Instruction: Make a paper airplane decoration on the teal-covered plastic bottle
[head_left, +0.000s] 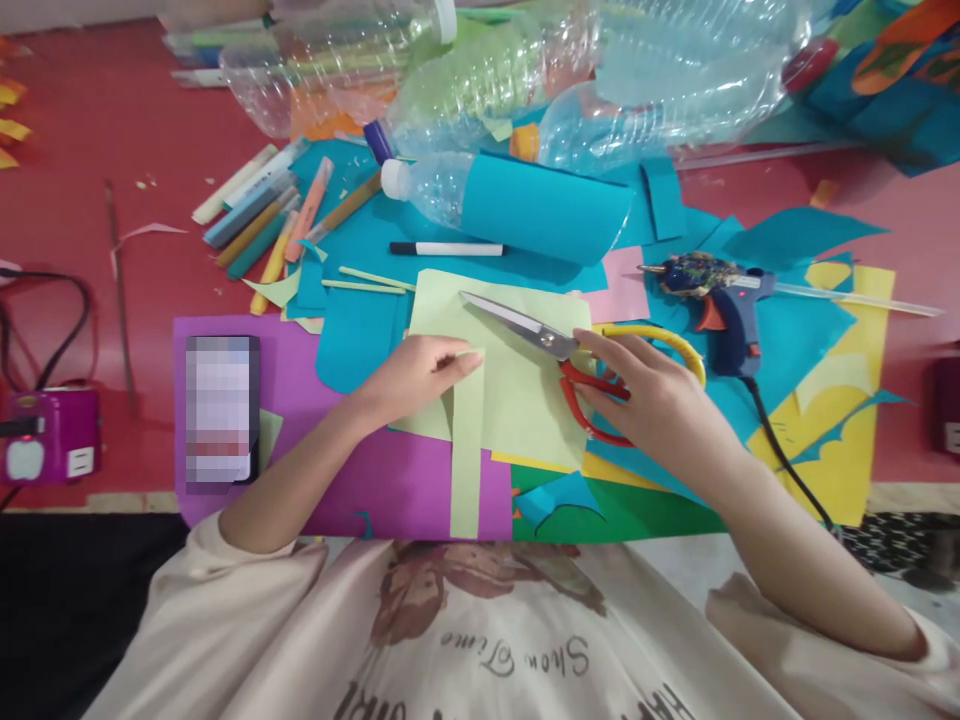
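My left hand (416, 380) pinches the top end of a pale green paper strip (466, 460) between thumb and finger. The strip hangs down toward my shirt, over the purple sheet (397, 480). My right hand (652, 390) is on the red and yellow handles of the scissors (517, 322), fingers curled at the loops. The blades are together and point to the upper left, above a pale green sheet (525, 400). Two thin pale green strips (364, 283) lie beyond my left hand. A black-and-white marker (450, 249) rests on blue paper past the blades.
A glue gun (724, 300) with its cord lies at the right. Behind is a bottle wrapped in blue paper (540, 205), with several clear bottles (675, 110) farther back. Markers (259, 215) are bunched at upper left, and a phone (221, 400) lies on the purple sheet.
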